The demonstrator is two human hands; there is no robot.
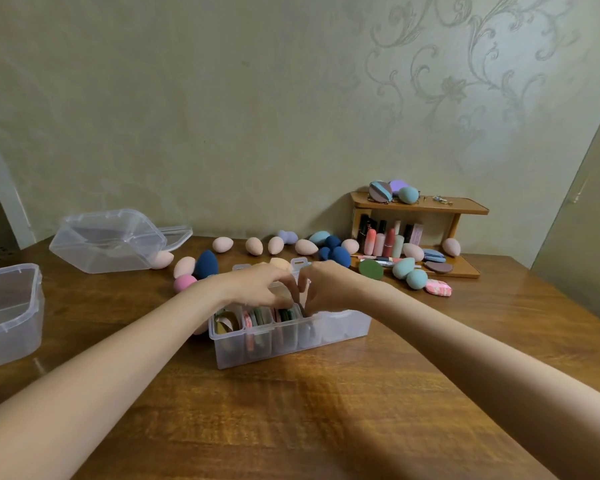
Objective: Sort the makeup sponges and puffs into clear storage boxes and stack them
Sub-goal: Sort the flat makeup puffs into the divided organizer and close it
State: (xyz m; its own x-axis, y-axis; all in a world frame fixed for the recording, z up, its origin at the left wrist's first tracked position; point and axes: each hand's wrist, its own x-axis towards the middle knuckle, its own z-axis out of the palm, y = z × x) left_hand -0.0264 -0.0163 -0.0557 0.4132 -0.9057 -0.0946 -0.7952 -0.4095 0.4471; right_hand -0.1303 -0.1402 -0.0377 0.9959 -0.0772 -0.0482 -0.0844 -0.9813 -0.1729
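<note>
A clear divided storage box [343, 327] stands mid-table with several flat puffs [257, 317] upright in its left compartments. My left hand [257, 285] and my right hand [329, 285] meet over the box, fingers curled down into a middle compartment. Both pinch a dark green puff [286, 314] there; the fingers hide most of it. Loose egg-shaped sponges lie behind: peach [222, 244], navy [207, 265], pink [184, 283], teal [416, 278]. A green round puff [371, 269] and a pink patterned puff [438, 287] lie to the right.
An empty clear box [108, 244] leans tilted at back left, with a lid [179, 233] behind it. Another empty clear box [11, 313] sits at the left edge. A small wooden shelf [465, 206] at back right carries lipsticks and more sponges. The wall is close behind.
</note>
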